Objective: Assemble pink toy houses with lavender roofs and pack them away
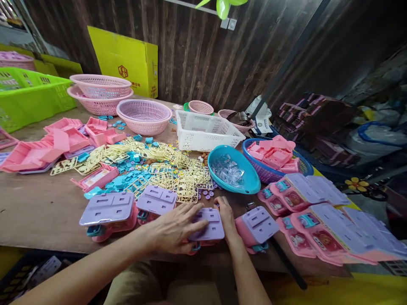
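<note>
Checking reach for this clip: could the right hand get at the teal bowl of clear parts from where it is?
Probably yes. The right hand rests on the purple-topped toy, and the teal bowl sits just beyond it, with only small purple buttons lying between.

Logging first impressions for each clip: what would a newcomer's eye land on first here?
Both hands, left hand and right hand, press on a purple toy panel at the table's near edge, with matching pink-and-purple toys beside it. Behind them sprawls a heap of yellow sprues and blue bits. To the right sit a blue bowl and a row of finished toys.
</note>
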Tool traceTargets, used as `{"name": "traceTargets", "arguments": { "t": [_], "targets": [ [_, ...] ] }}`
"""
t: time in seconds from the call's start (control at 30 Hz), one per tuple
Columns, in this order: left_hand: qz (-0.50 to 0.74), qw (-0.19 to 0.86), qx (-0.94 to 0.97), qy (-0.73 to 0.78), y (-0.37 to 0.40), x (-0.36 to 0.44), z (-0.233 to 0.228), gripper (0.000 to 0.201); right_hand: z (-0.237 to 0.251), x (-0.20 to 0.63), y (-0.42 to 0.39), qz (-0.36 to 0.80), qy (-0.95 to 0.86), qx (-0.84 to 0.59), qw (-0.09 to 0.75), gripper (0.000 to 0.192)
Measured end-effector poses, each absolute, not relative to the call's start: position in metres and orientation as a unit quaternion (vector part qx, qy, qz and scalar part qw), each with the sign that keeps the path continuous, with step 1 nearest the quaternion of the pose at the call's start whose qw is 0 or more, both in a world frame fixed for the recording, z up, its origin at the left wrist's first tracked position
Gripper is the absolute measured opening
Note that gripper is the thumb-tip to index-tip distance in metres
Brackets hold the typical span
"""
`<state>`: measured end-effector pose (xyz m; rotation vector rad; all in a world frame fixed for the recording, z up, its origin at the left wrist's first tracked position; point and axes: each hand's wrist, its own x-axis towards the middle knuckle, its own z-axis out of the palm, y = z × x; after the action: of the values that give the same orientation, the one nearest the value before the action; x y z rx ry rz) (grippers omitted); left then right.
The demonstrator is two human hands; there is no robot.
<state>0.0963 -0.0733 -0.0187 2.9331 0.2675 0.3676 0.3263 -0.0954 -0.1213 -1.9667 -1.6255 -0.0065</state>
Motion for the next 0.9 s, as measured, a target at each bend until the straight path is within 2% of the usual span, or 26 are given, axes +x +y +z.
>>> {"name": "traceTargets", "arguments": {
  "t": [0.2,0.33,0.4,0.73,0.9],
  "targets": [
    [0.184,0.137,0.962,0.15,-0.124,0.087,-0.043,0.054,-0.113,0.32,-0.12,0.02,-0.609,-0.732,0.307,0.022],
    [0.28,0.191,0.911,0.233,-0.138,0.078,-0.064,0.051,-0.11,0.318,-0.129,0.03,-0.6,-0.734,0.316,0.008],
    [0.309,0.21,0.886,0.274,-0.139,0.078,-0.069,0.05,-0.109,0.316,-0.133,0.04,-0.604,-0.73,0.316,0.008],
    [0.329,0.276,0.834,0.345,-0.129,0.081,-0.065,0.043,-0.092,0.303,-0.157,0.074,-0.606,-0.727,0.314,0.016],
    [0.311,0.297,0.823,0.372,-0.124,0.08,-0.059,0.04,-0.091,0.305,-0.153,0.082,-0.584,-0.756,0.284,0.008]
  ]
}}
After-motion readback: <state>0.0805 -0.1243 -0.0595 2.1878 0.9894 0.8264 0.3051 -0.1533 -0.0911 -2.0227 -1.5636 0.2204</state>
